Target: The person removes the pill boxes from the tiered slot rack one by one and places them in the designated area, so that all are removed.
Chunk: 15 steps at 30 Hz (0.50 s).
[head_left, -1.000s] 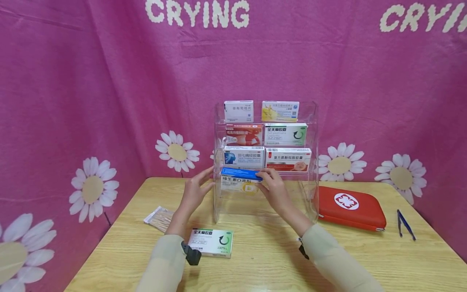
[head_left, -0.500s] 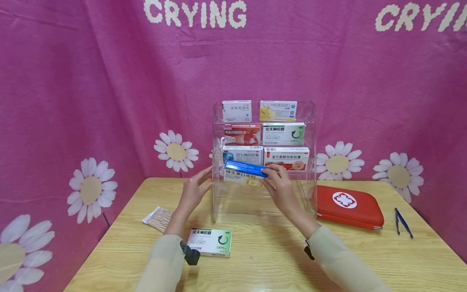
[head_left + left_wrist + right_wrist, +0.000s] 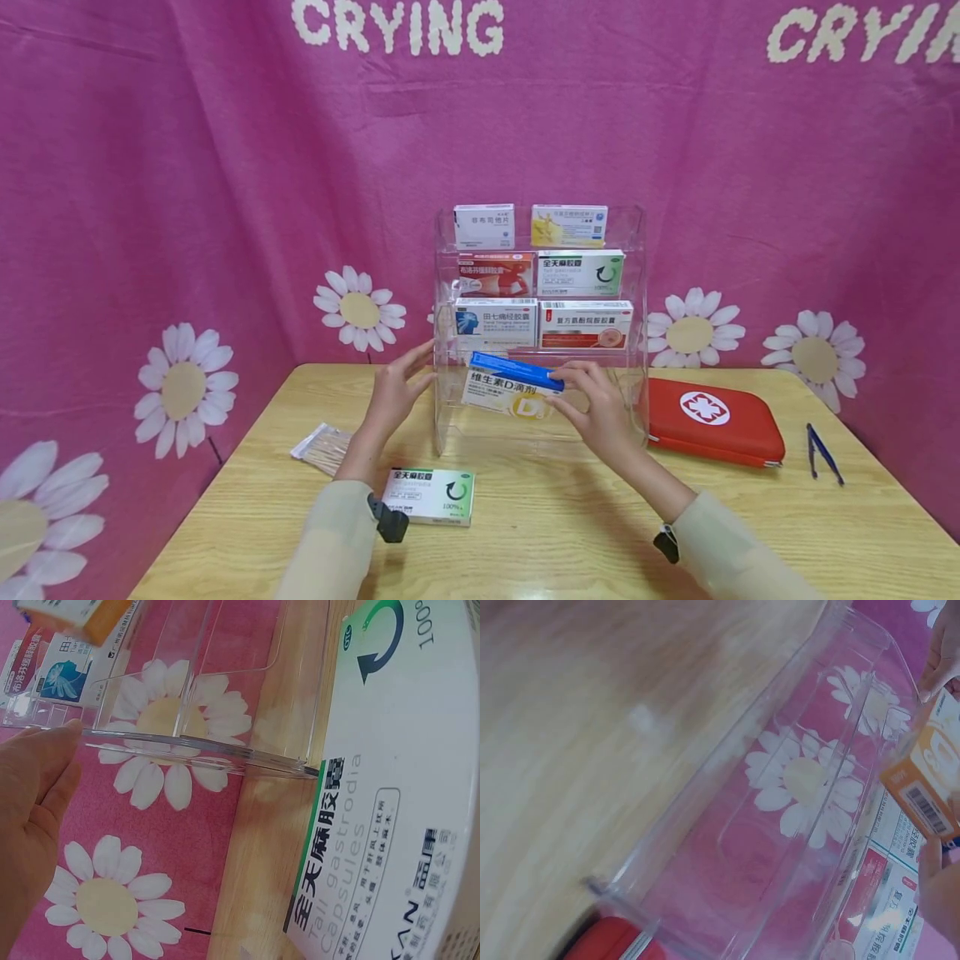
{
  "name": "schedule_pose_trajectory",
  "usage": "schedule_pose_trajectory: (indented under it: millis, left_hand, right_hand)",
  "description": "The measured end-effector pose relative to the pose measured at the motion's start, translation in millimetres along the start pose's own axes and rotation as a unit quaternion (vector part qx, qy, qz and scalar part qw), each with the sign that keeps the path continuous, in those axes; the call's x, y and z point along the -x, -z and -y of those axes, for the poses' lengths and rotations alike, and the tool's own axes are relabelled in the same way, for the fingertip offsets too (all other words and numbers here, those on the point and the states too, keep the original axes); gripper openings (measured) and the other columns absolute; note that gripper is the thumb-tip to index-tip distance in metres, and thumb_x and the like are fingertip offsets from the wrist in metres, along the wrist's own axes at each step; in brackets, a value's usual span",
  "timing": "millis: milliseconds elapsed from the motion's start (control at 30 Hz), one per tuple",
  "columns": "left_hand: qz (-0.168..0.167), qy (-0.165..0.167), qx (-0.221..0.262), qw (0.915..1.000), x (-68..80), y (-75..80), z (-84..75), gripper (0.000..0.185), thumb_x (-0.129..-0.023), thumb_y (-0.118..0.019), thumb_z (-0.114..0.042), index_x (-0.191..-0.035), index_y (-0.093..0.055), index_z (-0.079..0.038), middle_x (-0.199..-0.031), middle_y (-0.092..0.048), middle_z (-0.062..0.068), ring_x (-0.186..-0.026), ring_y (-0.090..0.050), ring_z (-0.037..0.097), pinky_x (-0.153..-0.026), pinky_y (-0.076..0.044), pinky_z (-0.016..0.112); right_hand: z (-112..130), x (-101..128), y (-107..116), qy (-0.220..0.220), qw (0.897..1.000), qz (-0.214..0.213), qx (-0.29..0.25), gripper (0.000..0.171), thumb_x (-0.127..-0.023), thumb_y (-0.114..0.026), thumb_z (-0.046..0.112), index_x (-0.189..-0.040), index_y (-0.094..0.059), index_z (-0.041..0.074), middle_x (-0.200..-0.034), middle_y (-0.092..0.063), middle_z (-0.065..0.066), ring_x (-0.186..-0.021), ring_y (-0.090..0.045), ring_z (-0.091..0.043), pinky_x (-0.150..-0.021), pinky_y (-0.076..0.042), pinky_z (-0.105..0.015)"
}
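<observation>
My right hand (image 3: 603, 412) pinches the right end of a blue-topped white vitamin D drops box (image 3: 495, 387) between thumb and fingers. The box tilts down to the right, in front of the lowest tier of a clear display rack (image 3: 525, 437). Its orange end with a barcode shows in the right wrist view, with part of my right hand (image 3: 941, 900) at the edge. My left hand (image 3: 393, 396) rests its extended fingers against the rack's left side panel, also seen in the left wrist view, where the rack's clear edge (image 3: 180, 740) meets the fingertips.
Medicine boxes stand in pairs on the rack's upper tiers, such as a red one (image 3: 495, 275). A green-and-white capsule box (image 3: 429, 497) lies on the table by my left forearm. Cotton swabs (image 3: 326, 450) lie left, a red first-aid case (image 3: 716, 421) and blue tweezers (image 3: 823, 454) right.
The vitamin D box has come up out of the rack's lowest tier and forward, tilting down to its right, in my right hand. My left hand stays at the rack's side.
</observation>
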State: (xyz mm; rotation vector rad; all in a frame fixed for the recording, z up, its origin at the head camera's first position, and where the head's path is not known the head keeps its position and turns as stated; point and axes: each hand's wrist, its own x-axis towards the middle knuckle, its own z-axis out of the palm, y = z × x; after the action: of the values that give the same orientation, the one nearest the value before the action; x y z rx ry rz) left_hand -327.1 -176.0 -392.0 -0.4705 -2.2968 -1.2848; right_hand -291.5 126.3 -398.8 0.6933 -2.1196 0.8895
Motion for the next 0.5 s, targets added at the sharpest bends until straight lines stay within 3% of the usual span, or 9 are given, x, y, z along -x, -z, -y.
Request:
schedule_pose_trajectory:
  millis: [200,500]
  left_hand:
    - [-0.005,-0.015,0.008,0.9999,0.0,-0.7,1.6,0.050,-0.083,-0.070,0.007,-0.132,-0.058,0.001,-0.126,-0.065,0.023,-0.113,-0.065,0.039,-0.099,-0.055,0.049]
    - [-0.009,-0.018,-0.007,0.9998,-0.4,-1.0,1.4,0.051,-0.083,-0.071,0.005,-0.133,-0.058,0.000,-0.125,-0.066,0.022,-0.112,-0.066,0.039,-0.098,-0.056,0.045]
  right_hand:
    - [-7.4,17.5,7.2,-0.004,0.999,0.051,-0.015,0.032,-0.073,-0.084,0.008,-0.103,-0.071,0.009,-0.102,-0.067,-0.008,-0.087,-0.066,-0.022,-0.075,-0.061,-0.033]
    - [-14.3,39.9,11.8,-0.008,0.989,0.141,-0.039,0.029,-0.075,-0.082,0.009,-0.101,-0.070,0.011,-0.098,-0.066,-0.003,-0.080,-0.071,-0.018,-0.072,-0.064,-0.032]
